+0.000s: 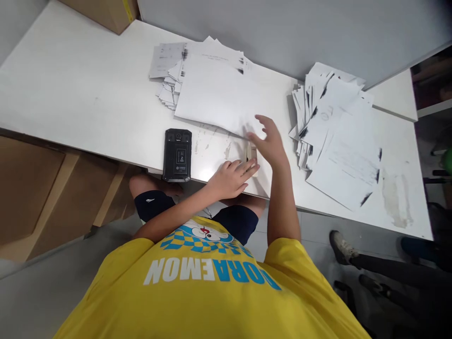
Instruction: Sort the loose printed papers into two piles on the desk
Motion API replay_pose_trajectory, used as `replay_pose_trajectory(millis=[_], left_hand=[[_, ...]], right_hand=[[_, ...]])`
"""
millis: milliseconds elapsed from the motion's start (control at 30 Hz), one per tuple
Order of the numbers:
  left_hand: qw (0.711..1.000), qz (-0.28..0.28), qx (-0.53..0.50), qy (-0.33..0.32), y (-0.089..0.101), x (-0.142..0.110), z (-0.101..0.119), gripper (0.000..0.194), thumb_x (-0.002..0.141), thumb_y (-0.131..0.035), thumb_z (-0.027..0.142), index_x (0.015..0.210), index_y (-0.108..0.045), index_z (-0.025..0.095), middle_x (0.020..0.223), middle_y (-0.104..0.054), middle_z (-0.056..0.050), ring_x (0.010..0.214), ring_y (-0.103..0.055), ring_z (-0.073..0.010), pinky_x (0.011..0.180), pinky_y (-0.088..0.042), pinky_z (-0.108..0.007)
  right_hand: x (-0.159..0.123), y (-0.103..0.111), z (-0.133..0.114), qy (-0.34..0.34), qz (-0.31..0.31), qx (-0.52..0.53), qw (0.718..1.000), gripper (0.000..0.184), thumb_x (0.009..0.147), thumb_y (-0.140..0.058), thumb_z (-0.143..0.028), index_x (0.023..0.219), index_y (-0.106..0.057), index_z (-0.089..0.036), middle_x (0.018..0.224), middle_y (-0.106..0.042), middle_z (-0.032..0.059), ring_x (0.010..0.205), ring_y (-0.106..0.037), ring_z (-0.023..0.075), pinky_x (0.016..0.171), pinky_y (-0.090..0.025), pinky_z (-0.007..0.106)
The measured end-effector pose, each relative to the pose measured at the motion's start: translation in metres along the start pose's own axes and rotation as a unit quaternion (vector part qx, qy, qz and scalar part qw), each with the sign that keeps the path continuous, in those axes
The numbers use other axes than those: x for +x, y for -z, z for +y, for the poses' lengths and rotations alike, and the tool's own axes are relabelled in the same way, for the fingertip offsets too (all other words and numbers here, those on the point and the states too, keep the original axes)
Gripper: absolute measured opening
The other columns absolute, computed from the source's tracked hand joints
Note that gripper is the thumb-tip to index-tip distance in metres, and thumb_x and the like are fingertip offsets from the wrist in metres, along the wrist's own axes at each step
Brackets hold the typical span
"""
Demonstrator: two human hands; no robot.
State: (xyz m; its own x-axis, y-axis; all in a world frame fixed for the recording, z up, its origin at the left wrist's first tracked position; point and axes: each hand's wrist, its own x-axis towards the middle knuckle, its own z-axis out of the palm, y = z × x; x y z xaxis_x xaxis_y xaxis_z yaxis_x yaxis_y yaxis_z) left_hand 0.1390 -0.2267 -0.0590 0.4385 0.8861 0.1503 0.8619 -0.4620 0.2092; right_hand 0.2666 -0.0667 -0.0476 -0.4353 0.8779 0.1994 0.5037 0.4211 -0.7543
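Note:
My left hand (229, 180) reaches over the table's front edge with its fingers stretched out. Its fingertips rest against a small beige block-like thing (253, 151), partly covered by the hand, so its kind is unclear. Just above and to the right, my right hand (269, 140) is raised with thumb and fingers apart and nothing between them. A stack of white paper sheets (215, 94) lies beyond my hands, its near right corner close to my right thumb. To the left of my left hand a black rugged phone (177, 155) lies back side up.
A second, messier paper pile (339, 136) with black smudges lies on the right of the white table (88, 94). A grey panel (282, 33) borders the back. Cardboard boxes (31, 188) stand below left, another carton (106, 12) at the far left. Someone's legs (388, 270) show at lower right.

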Motion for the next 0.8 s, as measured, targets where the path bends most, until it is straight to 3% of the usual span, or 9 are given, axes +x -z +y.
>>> replay_pose_trajectory(millis=[100, 200, 267, 400, 533, 633, 800], left_hand=[[1.000, 0.011, 0.001, -0.003, -0.002, 0.000, -0.002, 0.058, 0.101, -0.036, 0.033, 0.156, -0.034, 0.015, 0.164, -0.032, -0.011, 0.130, -0.047, -0.0323, 0.097, -0.038, -0.043], [1.000, 0.021, 0.007, -0.002, -0.004, 0.001, -0.004, 0.057, 0.101, -0.038, 0.035, 0.154, -0.038, 0.014, 0.160, -0.039, -0.013, 0.130, -0.047, -0.0317, 0.098, -0.039, -0.042], [1.000, 0.024, 0.014, 0.002, -0.005, 0.002, -0.006, 0.058, 0.100, -0.039, 0.035, 0.154, -0.038, 0.014, 0.160, -0.040, -0.015, 0.128, -0.049, -0.0315, 0.097, -0.039, -0.042], [0.999, 0.031, 0.022, 0.005, -0.005, 0.003, -0.008, 0.060, 0.099, -0.040, 0.036, 0.155, -0.035, 0.014, 0.161, -0.037, -0.016, 0.128, -0.049, -0.0313, 0.096, -0.040, -0.042], [0.999, 0.042, 0.023, 0.004, -0.005, 0.002, -0.008, 0.060, 0.099, -0.042, 0.036, 0.154, -0.037, 0.014, 0.163, -0.034, -0.016, 0.128, -0.050, -0.0304, 0.096, -0.040, -0.041], [0.999, 0.045, 0.025, 0.002, -0.006, 0.001, -0.008, 0.060, 0.099, -0.042, 0.036, 0.155, -0.036, 0.013, 0.164, -0.032, -0.016, 0.127, -0.051, -0.0307, 0.096, -0.041, -0.042], [0.999, 0.044, -0.011, 0.011, -0.011, 0.002, -0.012, 0.064, 0.097, -0.045, 0.036, 0.156, -0.033, 0.014, 0.164, -0.031, -0.014, 0.132, -0.049, -0.0327, 0.100, -0.041, -0.045]], right_hand=[[0.026, -0.026, -0.002, 0.071, -0.086, -0.130, 0.985, 0.074, 0.084, -0.070, -0.038, 0.149, -0.041, -0.019, 0.161, -0.032, 0.0171, 0.149, -0.028, 0.0379, 0.120, -0.026, 0.064], [0.045, -0.043, -0.008, 0.101, -0.097, -0.210, 0.968, 0.071, 0.091, -0.059, -0.033, 0.154, -0.032, -0.016, 0.165, -0.023, 0.0181, 0.151, -0.022, 0.0393, 0.119, -0.023, 0.066], [0.054, -0.045, -0.014, 0.112, -0.082, -0.244, 0.960, 0.061, 0.095, -0.048, -0.025, 0.153, -0.034, -0.016, 0.164, -0.026, 0.0171, 0.148, -0.026, 0.0378, 0.116, -0.027, 0.065], [0.062, -0.039, -0.024, 0.112, -0.048, -0.276, 0.954, 0.046, 0.097, -0.032, -0.014, 0.137, -0.053, -0.014, 0.146, -0.054, 0.0182, 0.129, -0.048, 0.0341, 0.106, -0.040, 0.056], [0.059, -0.029, -0.024, 0.080, 0.074, -0.240, 0.965, 0.045, 0.102, -0.024, -0.021, 0.130, -0.058, -0.012, 0.125, -0.065, 0.0185, 0.116, -0.056, 0.0305, 0.100, -0.044, 0.049], [0.052, -0.013, -0.022, 0.054, 0.194, -0.144, 0.969, 0.047, 0.105, -0.024, -0.037, 0.127, -0.059, -0.016, 0.110, -0.067, 0.0140, 0.109, -0.061, 0.0275, 0.094, -0.048, 0.044], [0.025, 0.039, -0.022, -0.007, 0.371, 0.077, 0.925, 0.049, 0.098, -0.039, -0.062, 0.096, -0.065, -0.020, 0.086, -0.061, 0.0037, 0.094, -0.064, 0.0210, 0.079, -0.054, 0.035]])
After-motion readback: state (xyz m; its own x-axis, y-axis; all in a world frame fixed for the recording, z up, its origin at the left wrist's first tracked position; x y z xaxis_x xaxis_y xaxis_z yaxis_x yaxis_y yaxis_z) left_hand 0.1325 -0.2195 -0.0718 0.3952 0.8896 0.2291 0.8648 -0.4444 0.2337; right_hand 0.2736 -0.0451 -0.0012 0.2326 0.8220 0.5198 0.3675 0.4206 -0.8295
